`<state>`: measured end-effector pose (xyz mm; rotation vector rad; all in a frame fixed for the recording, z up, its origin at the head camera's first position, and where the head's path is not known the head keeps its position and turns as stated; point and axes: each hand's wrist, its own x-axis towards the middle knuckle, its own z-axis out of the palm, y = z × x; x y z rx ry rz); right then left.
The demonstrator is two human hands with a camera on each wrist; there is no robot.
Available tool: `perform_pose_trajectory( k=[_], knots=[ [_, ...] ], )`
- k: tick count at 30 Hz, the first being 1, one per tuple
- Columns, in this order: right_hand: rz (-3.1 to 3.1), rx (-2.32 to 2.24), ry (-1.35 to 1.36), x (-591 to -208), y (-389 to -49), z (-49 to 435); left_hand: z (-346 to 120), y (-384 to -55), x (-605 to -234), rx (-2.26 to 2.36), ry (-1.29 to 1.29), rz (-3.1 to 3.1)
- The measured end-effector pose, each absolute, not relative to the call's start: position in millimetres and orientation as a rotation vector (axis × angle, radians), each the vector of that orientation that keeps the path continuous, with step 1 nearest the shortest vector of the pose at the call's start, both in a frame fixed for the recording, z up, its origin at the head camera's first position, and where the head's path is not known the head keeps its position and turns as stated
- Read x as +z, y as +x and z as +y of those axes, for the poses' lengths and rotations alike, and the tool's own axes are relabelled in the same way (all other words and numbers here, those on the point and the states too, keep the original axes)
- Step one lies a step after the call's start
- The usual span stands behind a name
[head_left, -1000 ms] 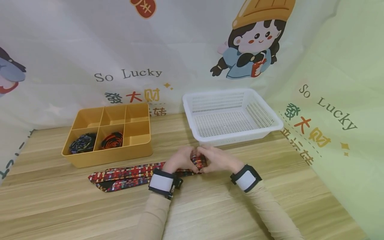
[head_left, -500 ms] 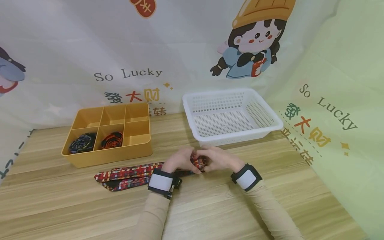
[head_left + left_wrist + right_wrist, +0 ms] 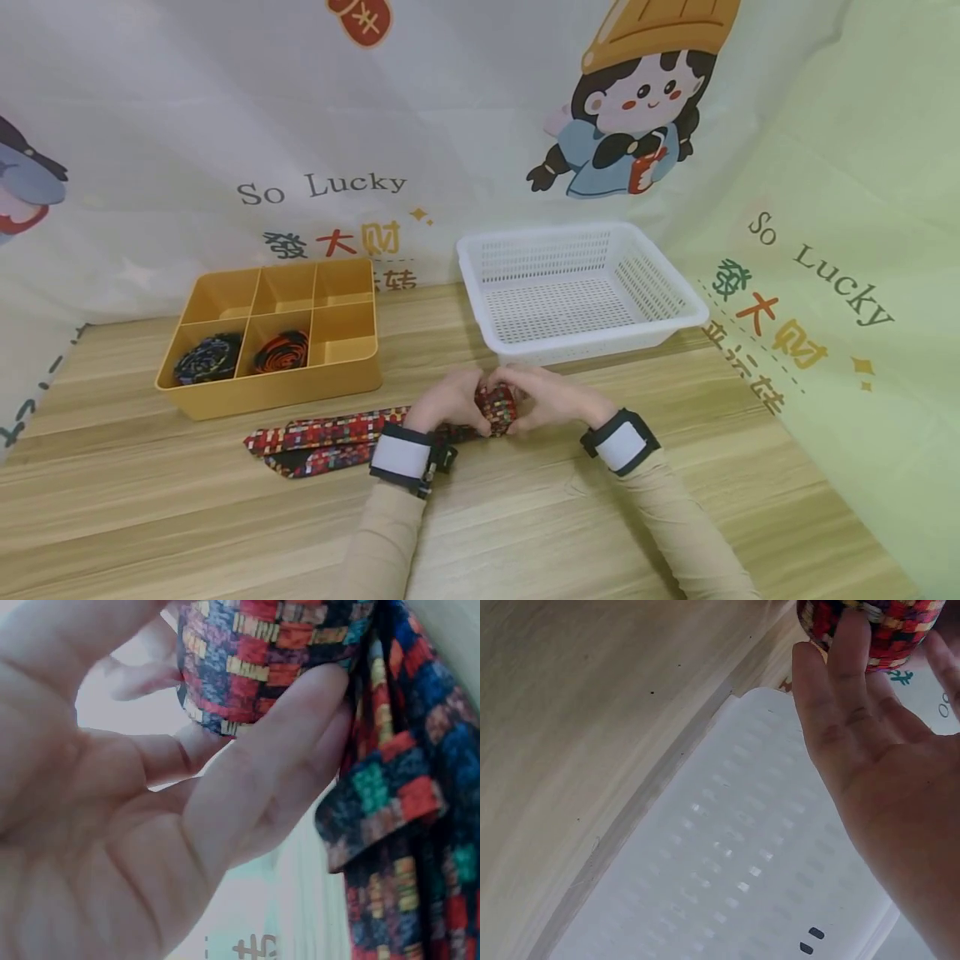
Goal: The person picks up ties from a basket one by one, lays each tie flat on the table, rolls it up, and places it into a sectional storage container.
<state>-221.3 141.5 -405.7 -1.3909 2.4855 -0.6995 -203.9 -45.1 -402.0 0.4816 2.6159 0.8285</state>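
Observation:
A necktie (image 3: 330, 433) with a red, black and yellow check lies folded along the table, its right end wound into a roll (image 3: 497, 408). My left hand (image 3: 452, 400) holds the roll from the left; in the left wrist view its fingers press against the roll's side (image 3: 262, 660), the loose lengths (image 3: 390, 900) running beside them. From the right, my right hand (image 3: 551, 396) grips the same roll. The right wrist view has its fingers curved along the roll's patterned edge (image 3: 889, 634). Where the thumbs meet the roll is partly hidden.
To the left, a yellow box (image 3: 285, 387) with several compartments holds a dark rolled tie (image 3: 208, 358) and an orange-and-black rolled tie (image 3: 282, 352) in its front row. Behind my hands stands a white perforated basket (image 3: 592, 340). A printed cloth (image 3: 465, 125) hangs at the back.
The tie's loose left end has slid right, towards my hands, and less of it lies out. Both hands stay in nearly the same place, with small finger shifts around the roll.

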Motion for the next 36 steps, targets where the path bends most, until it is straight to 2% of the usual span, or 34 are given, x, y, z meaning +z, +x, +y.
perform_pose_trajectory(
  k=[13, 26, 36],
  knots=[
    [2.644, -0.490, -1.411, -402, -214, 134, -40, -201, -399, 0.780, 0.605, 2.624],
    [2.496, -0.663, -1.414, -403, -223, 147, -43, -204, -404, 0.829, 0.473, 2.618],
    [2.628, -0.504, -1.462, -400, -219, 139, -41, -202, -400, 0.828, 0.572, 2.597]
  ],
)
